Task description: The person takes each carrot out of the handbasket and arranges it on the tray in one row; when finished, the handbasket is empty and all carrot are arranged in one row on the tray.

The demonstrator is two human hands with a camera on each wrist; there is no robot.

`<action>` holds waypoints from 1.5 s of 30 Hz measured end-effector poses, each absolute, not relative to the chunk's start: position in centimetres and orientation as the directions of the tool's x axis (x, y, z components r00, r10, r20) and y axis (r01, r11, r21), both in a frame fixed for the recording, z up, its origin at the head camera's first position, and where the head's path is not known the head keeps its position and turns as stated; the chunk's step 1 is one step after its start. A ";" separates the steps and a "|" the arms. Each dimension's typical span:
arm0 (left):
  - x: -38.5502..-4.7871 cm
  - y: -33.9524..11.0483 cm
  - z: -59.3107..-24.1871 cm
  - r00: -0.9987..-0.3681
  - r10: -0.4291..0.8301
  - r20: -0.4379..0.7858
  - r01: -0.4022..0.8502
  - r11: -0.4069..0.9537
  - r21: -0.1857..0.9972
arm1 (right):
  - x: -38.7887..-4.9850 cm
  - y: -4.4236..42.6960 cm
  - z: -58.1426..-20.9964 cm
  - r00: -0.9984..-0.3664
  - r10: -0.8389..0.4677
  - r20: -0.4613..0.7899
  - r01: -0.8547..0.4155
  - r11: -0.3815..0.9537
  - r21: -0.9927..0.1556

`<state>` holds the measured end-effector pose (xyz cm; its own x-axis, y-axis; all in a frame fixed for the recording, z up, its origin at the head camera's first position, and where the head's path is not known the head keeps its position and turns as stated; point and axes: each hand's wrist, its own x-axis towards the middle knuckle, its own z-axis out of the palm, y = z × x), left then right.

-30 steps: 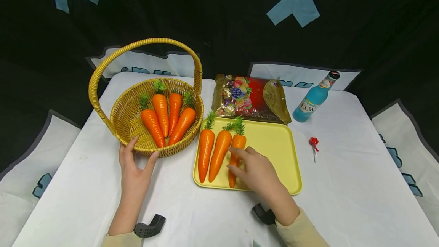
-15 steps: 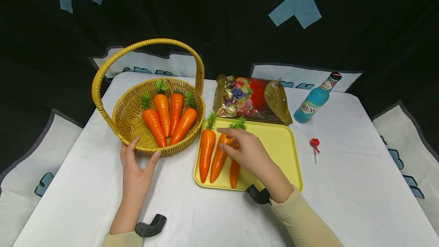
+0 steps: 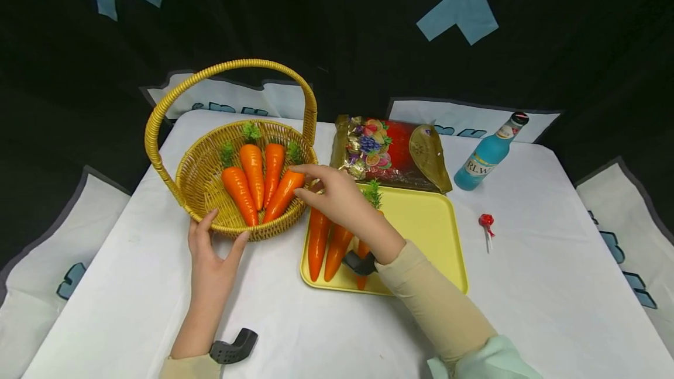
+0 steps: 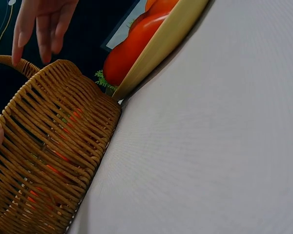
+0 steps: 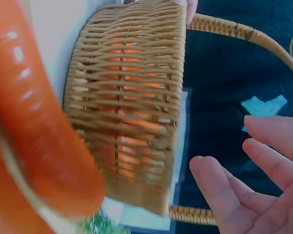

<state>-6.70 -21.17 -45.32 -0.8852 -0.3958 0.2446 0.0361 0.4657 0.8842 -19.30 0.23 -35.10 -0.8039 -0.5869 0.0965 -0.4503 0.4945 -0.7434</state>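
A yellow wicker basket [image 3: 202,180] with a tall arched handle holds several orange carrots [image 3: 251,175] with green tops. My left hand [image 3: 213,268] grips its near rim, fingertips over the edge. My right hand [image 3: 337,195] hovers over the basket's right rim, its thumb and fingers apart. In the right wrist view, nothing lies between the fingers [image 5: 212,187] of that hand. Three more carrots [image 3: 318,244] lie side by side on the yellow tray [image 3: 421,227]; my right hand and forearm partly cover them in the head view.
Behind the tray lies a gold and red candy bag [image 3: 392,154]. A blue bottle [image 3: 487,157] stands at the back right, with a red lollipop [image 3: 487,224] in front of it. The white table [image 3: 547,285] ends at a dark curtain.
My right hand has moved left and away from me, from above the tray's carrots to the basket's right rim. It carries nothing. My left hand has stayed on the basket.
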 end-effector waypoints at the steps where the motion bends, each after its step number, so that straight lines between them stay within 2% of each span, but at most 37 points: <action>1: -6.7 -21.2 -45.3 -0.885 -0.395 0.246 0.037 0.466 0.884 | -19.5 -0.3 -35.1 -0.797 -0.596 0.100 -0.460 0.490 -0.741; 14: -6.7 -21.3 -45.4 -0.880 -0.389 0.272 0.072 0.458 0.886 | -20.3 -7.8 -35.8 -0.692 -0.721 0.030 -0.540 0.490 -0.684; 23: -6.7 -21.1 -45.5 -0.875 -0.391 0.285 0.083 0.460 0.884 | -20.0 -11.0 -37.1 -0.688 -0.718 -0.103 -0.527 0.592 -0.610; 30: -6.8 -21.2 -45.5 -0.868 -0.389 0.310 0.102 0.470 0.877 | -20.1 -12.4 -38.2 -0.705 -0.698 -0.121 -0.586 0.671 -0.455; 45: -6.8 -21.3 -45.3 -0.872 -0.398 0.284 0.084 0.450 0.889 | -19.7 -14.2 -38.6 -0.625 -0.757 -0.189 -0.694 0.650 -0.310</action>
<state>-6.78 -21.34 -45.34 -0.8723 -0.3980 0.2839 0.0843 0.4496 0.8892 -19.70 -14.20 -38.61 -0.6254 -0.7571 -0.1890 -0.6936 0.6503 -0.3098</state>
